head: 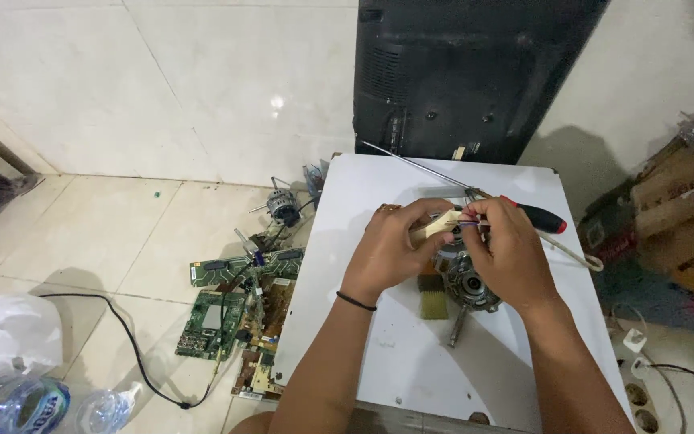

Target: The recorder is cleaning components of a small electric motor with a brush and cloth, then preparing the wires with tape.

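Both my hands meet over a white table top [411, 354]. My left hand [391, 249] grips the pale wooden handle of a small brush [434, 297], whose dark bristles point toward me. My right hand [504, 245] pinches a thin wire or small part at the handle's end, just above a metal electric motor [469, 288] with its shaft pointing down toward me. A red and black handled screwdriver [541, 217] lies right behind my right hand, its long metal shaft reaching back left.
A black television back [459, 72] leans on the tiled wall behind the table. On the floor to the left lie green circuit boards [226, 309], a second small motor [284, 205], a black cable and plastic bottles [34, 406]. Cardboard boxes [676, 225] stand on the right.
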